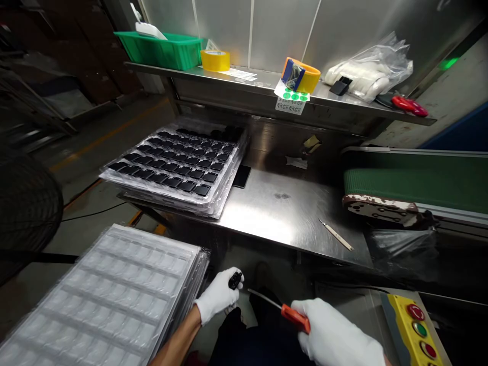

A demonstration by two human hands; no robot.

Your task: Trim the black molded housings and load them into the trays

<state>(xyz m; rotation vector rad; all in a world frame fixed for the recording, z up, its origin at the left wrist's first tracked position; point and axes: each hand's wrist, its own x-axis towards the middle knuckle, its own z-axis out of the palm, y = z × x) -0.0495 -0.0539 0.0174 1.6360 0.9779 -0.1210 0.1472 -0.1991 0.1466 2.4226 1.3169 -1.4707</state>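
Note:
My left hand, in a white glove, is closed around a small black plastic part near the bottom middle. My right hand, also gloved in white, grips the orange-red handle of a tool with a long thin metal shaft or blade. Its tip points left and lies a short way from the black part. Whether that tip is flat or sharp is too small to tell. Behind my left hand, a stack of clear plastic trays with moulded pockets stands at the lower left.
Trays of black parts are stacked on the steel bench. A thin blade lies near its front edge. A green conveyor runs at right, above a yellow button box. The shelf carries a green bin and tape rolls.

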